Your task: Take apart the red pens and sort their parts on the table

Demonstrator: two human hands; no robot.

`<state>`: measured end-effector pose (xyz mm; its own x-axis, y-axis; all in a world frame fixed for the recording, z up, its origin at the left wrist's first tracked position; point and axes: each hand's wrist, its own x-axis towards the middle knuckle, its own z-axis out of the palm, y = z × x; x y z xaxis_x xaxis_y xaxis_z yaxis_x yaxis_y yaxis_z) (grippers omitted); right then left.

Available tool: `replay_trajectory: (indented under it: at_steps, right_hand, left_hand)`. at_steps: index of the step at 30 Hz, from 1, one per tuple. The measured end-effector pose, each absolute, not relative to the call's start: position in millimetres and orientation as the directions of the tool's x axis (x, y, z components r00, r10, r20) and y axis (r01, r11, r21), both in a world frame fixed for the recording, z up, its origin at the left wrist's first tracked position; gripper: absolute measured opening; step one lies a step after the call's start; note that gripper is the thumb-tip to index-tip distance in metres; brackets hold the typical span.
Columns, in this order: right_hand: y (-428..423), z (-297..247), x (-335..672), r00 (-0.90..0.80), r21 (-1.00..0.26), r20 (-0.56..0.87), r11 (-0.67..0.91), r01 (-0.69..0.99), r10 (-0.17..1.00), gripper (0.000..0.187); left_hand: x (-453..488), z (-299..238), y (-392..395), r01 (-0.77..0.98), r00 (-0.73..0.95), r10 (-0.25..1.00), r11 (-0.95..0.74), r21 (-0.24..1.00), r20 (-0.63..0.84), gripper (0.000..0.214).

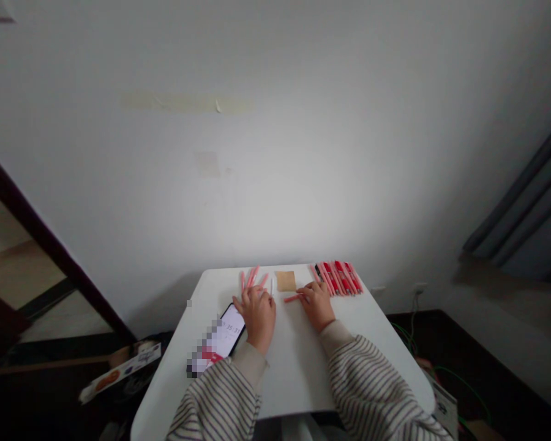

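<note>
My right hand [318, 304] pinches a slim pink stick [292, 299], which looks like a pen part, low over the white table [298, 367]. My left hand [258, 315] has its fingers curled down among several loose pink pen parts [250, 277]; what its fingertips grip is hidden. A thin whitish stick [271, 286] stands out just past the left fingers. Between and beyond both hands lies a small tan square [285, 281]. A row of pink and red pens [340, 278] lies side by side at the far right, just beyond my right hand.
A phone [227, 331] with a lit screen showing digits lies left of my left hand, partly blurred out. The wall [275, 184] rises behind the table's far edge. Dark clutter and a long box [122, 373] are at the lower left; green cables [406, 337] run at the right.
</note>
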<state>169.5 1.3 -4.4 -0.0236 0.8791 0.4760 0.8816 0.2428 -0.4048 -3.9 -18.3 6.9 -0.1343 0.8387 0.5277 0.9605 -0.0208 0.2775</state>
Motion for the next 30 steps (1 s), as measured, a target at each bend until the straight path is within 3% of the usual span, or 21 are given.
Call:
replay_trajectory:
  at_steps: [20,26,30]
  right_hand:
    - [2.3,-6.7,169.6,-0.022,-0.451,0.486,0.272,0.850,0.874,0.019]
    - [5.0,-10.7,171.4,-0.029,-0.446,0.560,0.331,0.832,0.828,0.019]
    - [5.9,-11.7,171.4,-0.044,-0.416,0.653,0.407,0.813,0.756,0.023]
  left_hand:
    - [-0.2,3.9,-15.3,0.966,-0.137,0.846,-0.001,0.258,0.516,0.024]
    - [-2.7,7.9,-17.8,0.959,-0.148,0.803,-0.025,0.282,0.577,0.019]
    - [-5.1,7.5,-15.4,0.945,-0.082,0.785,-0.135,0.298,0.614,0.013]
